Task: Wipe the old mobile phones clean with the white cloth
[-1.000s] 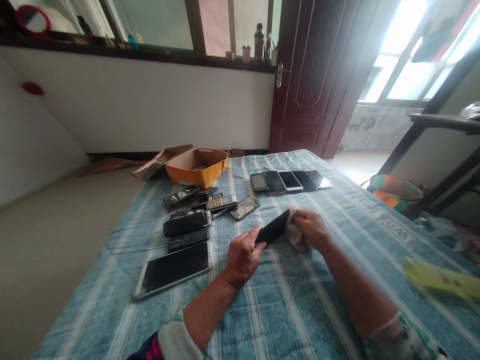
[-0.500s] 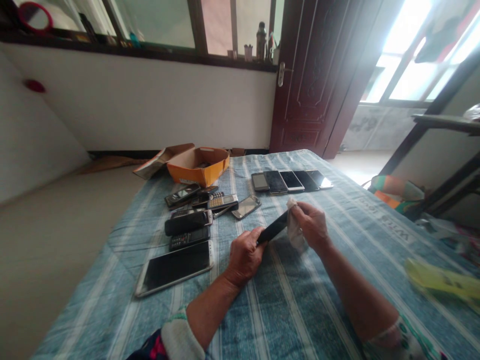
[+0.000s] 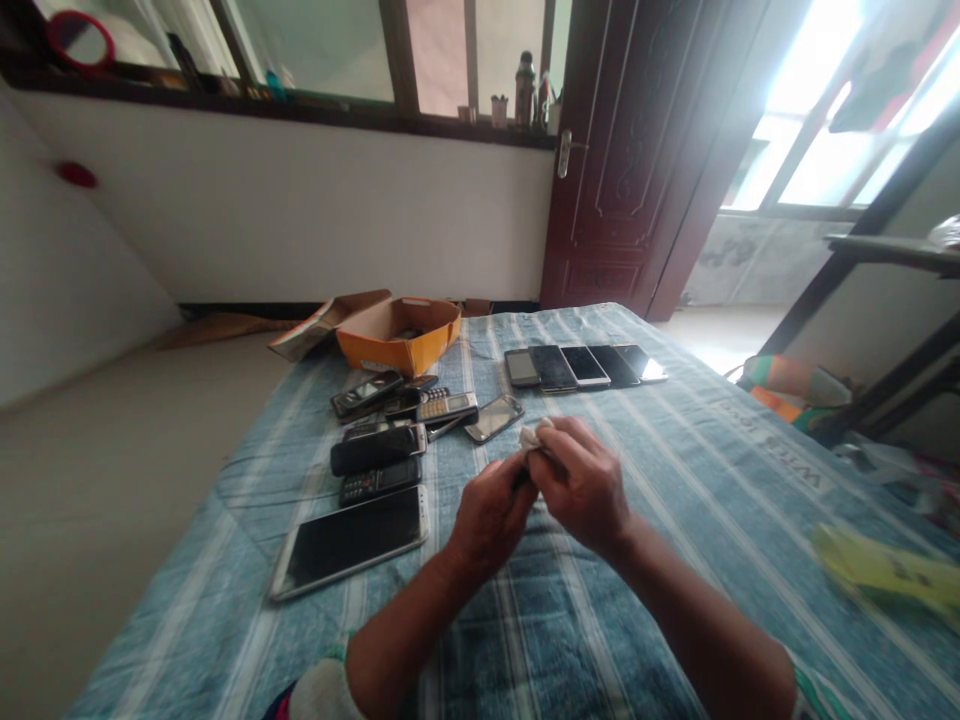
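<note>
My left hand [image 3: 491, 515] is closed around a dark phone [image 3: 520, 478], which the fingers hide almost wholly. Pressed up against it, my right hand [image 3: 583, 485] pinches a crumpled whitish cloth [image 3: 534, 435] at the phone's upper end. Left of my hands lies a large white-framed smartphone [image 3: 352, 543], with a dark keypad phone [image 3: 381, 481] and a black phone [image 3: 375, 450] just beyond it. A silver-edged phone [image 3: 495, 418] rests on the cloth-covered surface ahead of my hands.
An open orange box [image 3: 405, 350] stands at the far left edge of the striped blue cover [image 3: 645, 620]. Several phones form a row [image 3: 585, 367] at the back. More old phones [image 3: 446, 406] are heaped before the box. A yellow bag [image 3: 885, 570] lies at right.
My right hand has moved left with the cloth, from the phone's far end to right beside my left hand. The phone, visible before, is now mostly covered by my fingers.
</note>
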A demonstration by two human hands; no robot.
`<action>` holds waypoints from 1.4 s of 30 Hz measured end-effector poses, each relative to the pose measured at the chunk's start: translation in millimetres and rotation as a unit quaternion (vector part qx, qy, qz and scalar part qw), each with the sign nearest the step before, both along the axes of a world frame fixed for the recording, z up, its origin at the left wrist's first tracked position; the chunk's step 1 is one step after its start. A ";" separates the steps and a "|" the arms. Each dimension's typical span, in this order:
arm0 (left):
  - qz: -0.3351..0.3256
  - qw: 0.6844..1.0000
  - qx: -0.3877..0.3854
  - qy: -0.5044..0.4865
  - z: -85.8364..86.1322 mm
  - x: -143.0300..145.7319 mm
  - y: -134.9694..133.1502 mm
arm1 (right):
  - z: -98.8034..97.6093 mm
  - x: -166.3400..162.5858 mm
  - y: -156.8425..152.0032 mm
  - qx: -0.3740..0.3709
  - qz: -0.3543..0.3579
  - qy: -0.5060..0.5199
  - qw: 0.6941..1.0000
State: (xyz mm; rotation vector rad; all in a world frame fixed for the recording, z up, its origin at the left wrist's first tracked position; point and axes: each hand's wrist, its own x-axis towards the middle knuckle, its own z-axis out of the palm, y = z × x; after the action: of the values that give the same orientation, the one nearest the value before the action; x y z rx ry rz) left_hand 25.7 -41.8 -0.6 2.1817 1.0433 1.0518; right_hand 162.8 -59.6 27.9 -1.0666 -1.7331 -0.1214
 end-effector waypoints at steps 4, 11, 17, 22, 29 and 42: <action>-0.017 0.999 -0.041 -0.032 8.0 -4.5 -4.6 | 4.0 -9.4 -7.1 0.013 0.027 -0.048 0.998; -0.039 0.994 -0.099 -0.025 12.8 -4.3 -5.2 | 12.1 -4.6 -6.6 -0.075 0.075 0.068 0.992; -0.035 0.993 -0.106 -0.033 12.8 -6.7 -7.0 | 10.3 13.0 6.2 -0.233 0.065 0.204 0.949; -0.017 0.995 -0.099 -0.026 10.1 -6.5 -6.1 | 11.8 6.3 -0.3 -0.156 0.028 0.110 0.981; -0.009 0.996 -0.083 -0.032 10.6 -5.9 -7.1 | 17.9 -10.5 -13.8 -0.100 0.077 0.035 0.991; -0.014 0.992 -0.109 -0.059 12.4 -6.9 -5.2 | 3.3 8.5 9.2 -0.328 0.161 0.392 0.844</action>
State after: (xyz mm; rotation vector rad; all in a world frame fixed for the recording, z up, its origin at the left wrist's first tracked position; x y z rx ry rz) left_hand 18.8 -47.1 11.8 1.9314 1.0191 0.9915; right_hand 171.3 -50.4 31.3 -1.0511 -1.1515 1.0565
